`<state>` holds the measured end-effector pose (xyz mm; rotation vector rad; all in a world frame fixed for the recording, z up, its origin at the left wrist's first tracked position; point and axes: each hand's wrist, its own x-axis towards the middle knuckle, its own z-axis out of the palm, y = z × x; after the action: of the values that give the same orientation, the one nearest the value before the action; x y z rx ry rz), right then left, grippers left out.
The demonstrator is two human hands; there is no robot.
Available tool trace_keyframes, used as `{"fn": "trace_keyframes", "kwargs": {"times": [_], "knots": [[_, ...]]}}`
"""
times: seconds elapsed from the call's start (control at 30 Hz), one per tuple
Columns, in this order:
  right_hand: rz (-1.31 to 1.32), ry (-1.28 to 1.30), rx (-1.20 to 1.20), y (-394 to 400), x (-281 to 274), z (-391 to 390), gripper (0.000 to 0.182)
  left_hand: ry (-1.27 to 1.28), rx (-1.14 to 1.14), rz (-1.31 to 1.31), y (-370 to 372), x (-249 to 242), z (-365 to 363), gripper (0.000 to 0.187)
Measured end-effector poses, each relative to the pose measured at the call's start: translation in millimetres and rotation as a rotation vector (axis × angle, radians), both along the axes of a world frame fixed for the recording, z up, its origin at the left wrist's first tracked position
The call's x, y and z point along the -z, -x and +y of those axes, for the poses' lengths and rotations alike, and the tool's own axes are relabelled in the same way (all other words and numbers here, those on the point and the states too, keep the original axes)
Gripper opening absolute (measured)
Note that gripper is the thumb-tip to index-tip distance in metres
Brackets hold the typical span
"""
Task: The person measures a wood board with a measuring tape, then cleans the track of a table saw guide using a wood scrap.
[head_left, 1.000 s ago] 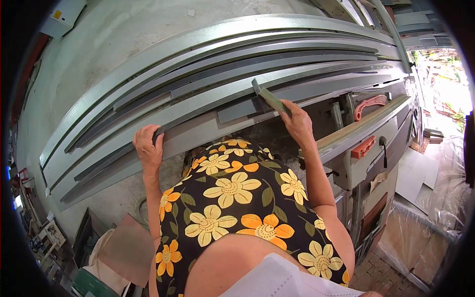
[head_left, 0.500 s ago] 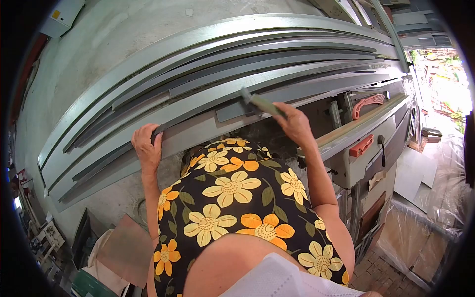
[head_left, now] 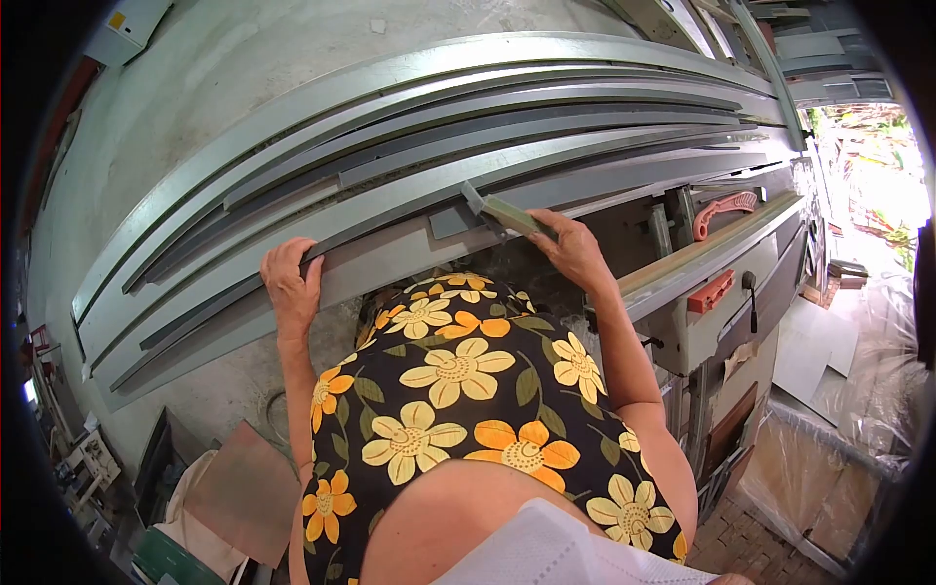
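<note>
My left hand is closed round a long dark grey strip, its thumb on the near side and its fingers over the far side. The strip runs across in front of me on a pale board. In my right hand is a hammer, gripped by its greenish wooden handle. Its grey head is right at the strip, to the right of my left hand. Just below the head lies a short grey piece, partly overlapped by the hammer in this view.
Several long metal strips lie side by side beyond the strip. To my right stands a bench with a fence rail, a pink curved handle and a red block. Brown and green sheets are at lower left.
The hammer and my right hand have moved slightly left and down. My left hand keeps its hold on the strip. The view has shifted slightly.
</note>
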<state>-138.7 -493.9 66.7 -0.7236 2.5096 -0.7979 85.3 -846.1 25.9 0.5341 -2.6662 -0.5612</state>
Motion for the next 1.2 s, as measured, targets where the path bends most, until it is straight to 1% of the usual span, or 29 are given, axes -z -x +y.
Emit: {"fn": "trace_keyframes", "kwargs": {"times": [0.17,0.27,0.37,0.47,0.6,0.7,0.8,0.83,0.93,0.97,1.07,1.17,1.2], "knots": [[0.004,-0.049,0.109,8,-5,4,0.034,-0.009,-0.005,0.002,0,-2,2,0.026],[-0.02,-0.035,0.008,1,-5,-2,0.033,-0.009,-0.008,0.004,1,-1,2,0.026],[0.051,0.019,0.026,3,6,4,0.034,-0.004,-0.004,0.002,1,-1,2,0.026],[0.021,-0.007,0.155,10,0,9,0.034,0.003,-0.005,-0.001,0,-1,2,0.026],[0.042,0.002,0.027,1,-1,2,0.033,0.011,-0.001,0.002,0,1,1,0.026],[0.048,0.039,0.056,3,2,4,0.033,0.004,-0.003,0.003,1,0,1,0.027],[0.038,0.011,0.151,13,10,13,0.034,-0.009,-0.012,0.003,1,-2,3,0.027],[0.046,0.011,0.148,13,13,15,0.035,-0.013,-0.012,0.006,2,-3,3,0.027],[-0.028,0.014,0.031,4,0,3,0.033,0.012,-0.016,0.003,1,2,2,0.028],[-0.021,0.023,0.01,5,8,5,0.033,0.013,-0.011,0.006,1,1,2,0.028],[0.063,0.081,0.083,18,18,18,0.035,0.01,-0.009,0.008,1,0,2,0.028],[0.037,-0.039,0.239,29,3,26,0.035,-0.005,-0.011,-0.007,2,-1,2,0.028],[0.049,-0.031,0.206,28,2,26,0.035,-0.007,-0.008,-0.009,2,0,1,0.029]]}}
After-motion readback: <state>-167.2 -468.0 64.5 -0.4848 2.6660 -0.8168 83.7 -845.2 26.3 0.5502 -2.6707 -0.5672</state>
